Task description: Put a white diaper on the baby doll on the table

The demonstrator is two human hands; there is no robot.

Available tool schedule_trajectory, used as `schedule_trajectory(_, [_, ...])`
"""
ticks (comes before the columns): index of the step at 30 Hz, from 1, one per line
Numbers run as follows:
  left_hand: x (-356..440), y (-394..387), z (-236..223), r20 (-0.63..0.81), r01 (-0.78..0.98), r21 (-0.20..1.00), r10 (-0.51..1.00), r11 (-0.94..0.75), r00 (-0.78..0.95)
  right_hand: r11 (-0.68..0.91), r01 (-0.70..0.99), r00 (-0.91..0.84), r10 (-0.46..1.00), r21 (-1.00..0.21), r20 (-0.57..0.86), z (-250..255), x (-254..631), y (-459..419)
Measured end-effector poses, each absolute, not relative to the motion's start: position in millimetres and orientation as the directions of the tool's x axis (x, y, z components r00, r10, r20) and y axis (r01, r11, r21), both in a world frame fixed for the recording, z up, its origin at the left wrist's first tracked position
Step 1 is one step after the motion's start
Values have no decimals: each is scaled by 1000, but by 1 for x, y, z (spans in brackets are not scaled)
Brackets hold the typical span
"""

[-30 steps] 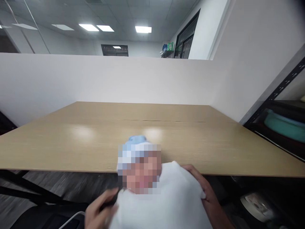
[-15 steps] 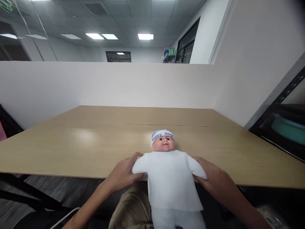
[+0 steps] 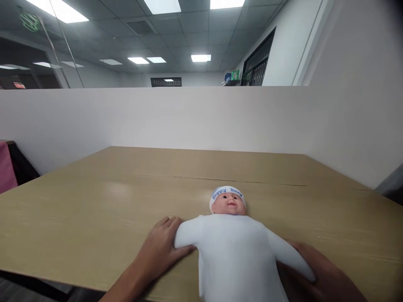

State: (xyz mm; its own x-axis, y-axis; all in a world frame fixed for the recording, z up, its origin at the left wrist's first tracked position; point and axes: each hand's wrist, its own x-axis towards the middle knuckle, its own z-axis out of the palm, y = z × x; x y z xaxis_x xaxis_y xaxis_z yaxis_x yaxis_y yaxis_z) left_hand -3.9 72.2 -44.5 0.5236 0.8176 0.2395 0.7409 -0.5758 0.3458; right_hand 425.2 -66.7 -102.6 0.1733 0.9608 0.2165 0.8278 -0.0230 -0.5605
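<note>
A baby doll in a white top and a white-and-blue cap marked "Happy Baby" faces up over the table, its head toward the far side. On the left, my left hand is closed round the doll's arm, thumb beneath the sleeve. My right hand grips the other arm from behind, and that sleeve hides most of its fingers. The doll's legs lie below the picture's lower edge.
The wooden table spreads around the doll, with a seam across its far part. A low white wall rises behind it. Something pink hangs at the far left beside a black object.
The doll has come up from the near edge and now lies further over the tabletop, both hands moving with it. Its right-hand sleeve is stretched further outward. The camera view has shifted.
</note>
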Motion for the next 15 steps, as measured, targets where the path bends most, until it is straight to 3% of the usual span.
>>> schedule_trajectory(10, [22, 196, -54, 307, 763, 201, 780, -614, 546, 37, 835, 120, 962, -549, 247, -93, 442, 55])
schedule_trajectory(15, [28, 248, -58, 367, 737, 247, 765, -629, 530, 98, 841, 70, 955, -532, 287, -100, 452, 102])
